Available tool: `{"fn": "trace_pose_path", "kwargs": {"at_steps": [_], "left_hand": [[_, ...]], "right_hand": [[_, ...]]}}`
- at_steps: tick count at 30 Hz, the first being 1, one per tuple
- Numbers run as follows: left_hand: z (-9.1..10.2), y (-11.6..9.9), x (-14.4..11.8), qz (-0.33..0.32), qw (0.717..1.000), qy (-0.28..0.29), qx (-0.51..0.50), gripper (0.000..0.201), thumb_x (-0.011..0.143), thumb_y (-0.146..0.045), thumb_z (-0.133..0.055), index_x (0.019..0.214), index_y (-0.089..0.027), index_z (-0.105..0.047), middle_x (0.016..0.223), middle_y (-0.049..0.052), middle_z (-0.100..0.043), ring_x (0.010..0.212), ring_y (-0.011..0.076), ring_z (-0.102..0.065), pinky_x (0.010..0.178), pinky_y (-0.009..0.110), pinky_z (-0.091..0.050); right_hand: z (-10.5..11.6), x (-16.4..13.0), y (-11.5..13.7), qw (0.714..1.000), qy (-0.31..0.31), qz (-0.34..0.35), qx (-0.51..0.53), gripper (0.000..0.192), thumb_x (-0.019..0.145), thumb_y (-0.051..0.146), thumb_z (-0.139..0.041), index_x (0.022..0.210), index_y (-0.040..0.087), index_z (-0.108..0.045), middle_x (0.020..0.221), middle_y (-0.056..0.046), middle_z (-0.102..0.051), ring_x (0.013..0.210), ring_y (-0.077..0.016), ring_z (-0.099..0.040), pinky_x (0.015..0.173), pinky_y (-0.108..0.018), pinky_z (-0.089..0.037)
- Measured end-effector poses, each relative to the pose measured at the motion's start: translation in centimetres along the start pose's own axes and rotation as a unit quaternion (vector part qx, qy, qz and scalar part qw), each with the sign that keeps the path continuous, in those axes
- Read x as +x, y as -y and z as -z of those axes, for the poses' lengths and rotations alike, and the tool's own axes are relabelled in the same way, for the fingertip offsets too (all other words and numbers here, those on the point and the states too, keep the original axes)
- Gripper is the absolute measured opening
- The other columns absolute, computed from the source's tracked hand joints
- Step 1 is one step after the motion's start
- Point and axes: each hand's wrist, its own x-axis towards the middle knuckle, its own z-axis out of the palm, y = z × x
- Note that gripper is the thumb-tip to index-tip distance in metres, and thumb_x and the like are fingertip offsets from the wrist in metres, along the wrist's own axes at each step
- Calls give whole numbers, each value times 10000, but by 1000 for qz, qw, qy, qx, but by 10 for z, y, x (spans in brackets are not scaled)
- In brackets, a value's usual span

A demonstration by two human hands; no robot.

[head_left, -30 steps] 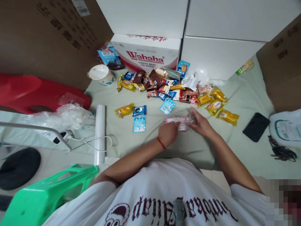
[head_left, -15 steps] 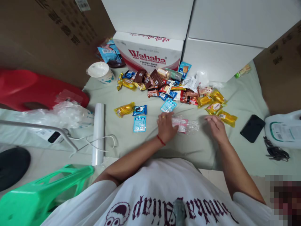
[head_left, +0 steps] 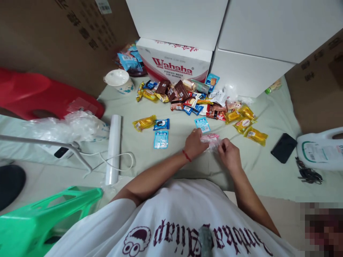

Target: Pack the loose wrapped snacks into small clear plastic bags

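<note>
Between my hands is a clear plastic bag with something pink and white in it. My left hand, a red string on its wrist, has its fingers closed on the bag's left end. At the right end, my right hand pinches the crumpled plastic. A light-blue sachet lies just beyond my left fingertips. To the left lie another light-blue sachet, a blue wrapped snack and a yellow-wrapped snack.
Mixed wrapped snacks are heaped before a Wahaha carton. Yellow packets, a black phone and keys lie at right. A paper bowl, a plastic roll and a green stool are at left.
My right hand has moved left and closed on the bag's right end. The bag is now bunched between both hands. The nearby light-blue sachet has shifted right, partly with the camera view.
</note>
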Motion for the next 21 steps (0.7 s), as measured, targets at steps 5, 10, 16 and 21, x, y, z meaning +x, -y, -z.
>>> {"fn": "trace_pose_path", "kwargs": {"at_steps": [5,10,16,21], "left_hand": [[-12,-8,-17,-149,981,-61,109,150,921,-227,-568,1063,-206,-611,1161,152,-631,1162,322,-593,912,443,-442],[-37,12,-31,-296,952,-36,64,229,837,-202,-598,1064,-178,-621,1226,186,-627,1371,362,-450,1092,544,-358],[-31,27,-32,-247,951,-6,-184,438,657,-187,-543,1087,-234,-473,1180,122,-580,1211,283,-540,1062,485,-457],[0,30,-32,-216,933,7,-289,380,733,-186,-548,1103,-242,-482,1229,124,-549,1187,268,-553,995,436,-511]], "right_hand": [[-36,3,16,965,-19,-61,255,161,855,383,-533,913,240,-574,761,-1,-615,700,-183,-562,663,-293,-467],[-52,14,18,877,37,-111,467,373,899,530,-494,1056,218,-626,960,-70,-694,863,-220,-662,756,-348,-553],[-55,14,17,867,92,-136,470,515,814,542,-748,1207,230,-629,1155,-52,-726,1035,-223,-674,952,-377,-555],[-16,13,4,919,93,-96,370,528,838,487,-746,1287,225,-652,1228,-81,-731,1078,-262,-680,996,-441,-541]]}}
